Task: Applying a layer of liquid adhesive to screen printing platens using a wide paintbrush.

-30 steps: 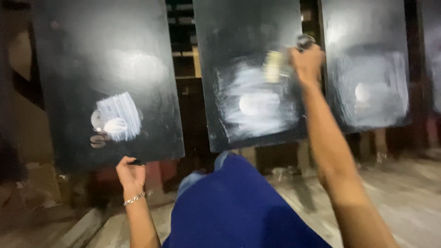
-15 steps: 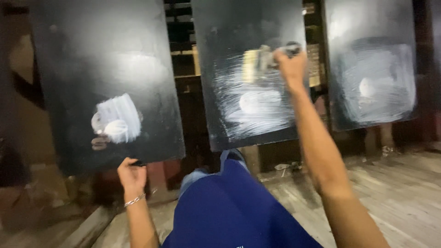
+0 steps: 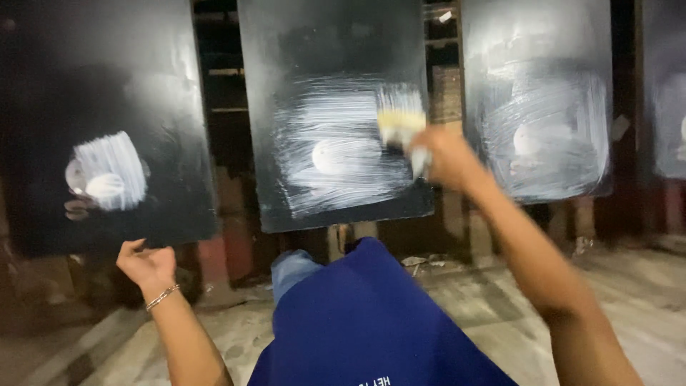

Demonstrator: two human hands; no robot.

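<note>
Paintbrush with pale bristles and a light handle (image 3: 401, 127), gripped in the closed right hand (image 3: 444, 159) and pressed bristles-first against the middle black rectangular panel (image 3: 336, 43). The brush lies at the right edge of a broad patch of wet, whitish horizontal strokes (image 3: 336, 154) that covers the panel's lower half; the brush and hand are motion-blurred, so the finger placement on the handle cannot be made out. The right arm reaches up and forward from the lower right of the view.

Left hand (image 3: 146, 266), wearing a thin metal bracelet (image 3: 161, 297) at the wrist, sits just below the bottom edge of the left black panel (image 3: 107, 57); its fingers are curled, and whether they grasp that edge or hold anything cannot be told. This left panel bears a small whitish brushed patch (image 3: 108, 171) on its lower left part.

Right black panel (image 3: 536, 43) stands beside the middle one, apart from it by a dark gap, and shows a large smeared whitish area (image 3: 543, 139). All three panels stand upright side by side. Blue garment (image 3: 371, 322) of the person fills the lower centre of the view, above a pale, dusty floor (image 3: 643, 286).
</note>
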